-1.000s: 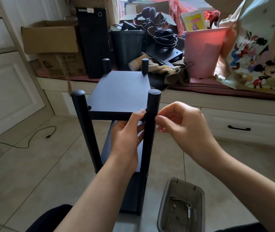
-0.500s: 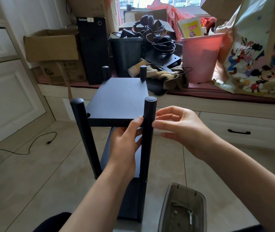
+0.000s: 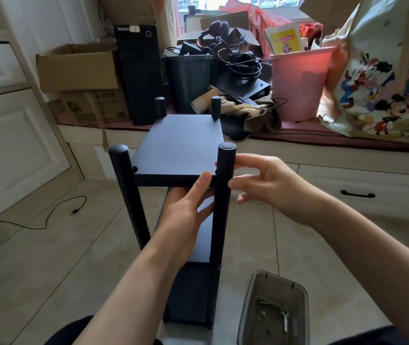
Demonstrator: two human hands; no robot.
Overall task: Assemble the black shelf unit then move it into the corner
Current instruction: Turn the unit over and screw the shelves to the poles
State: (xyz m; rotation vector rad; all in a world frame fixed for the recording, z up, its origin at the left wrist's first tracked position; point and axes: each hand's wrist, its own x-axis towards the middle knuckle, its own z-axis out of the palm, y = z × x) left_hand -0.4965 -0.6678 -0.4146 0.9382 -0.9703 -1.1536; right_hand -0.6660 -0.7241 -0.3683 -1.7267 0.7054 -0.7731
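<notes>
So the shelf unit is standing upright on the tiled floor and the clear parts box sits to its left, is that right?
Not quite: the clear parts box sits to the right of the shelf unit, by the near right post, as the head view shows. The unit does stand upright on the tiled floor.

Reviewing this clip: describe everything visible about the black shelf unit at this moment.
The black shelf unit stands upright on the tiled floor, before a cluttered window bench. It looks matte black: four round posts with flat shelf boards between them, at least three visible, post tops rising above the top board. The left hand holds the top board's near edge, thumb on its front face beside the near right post. The right hand touches that post with loosely spread fingertips.
</notes>
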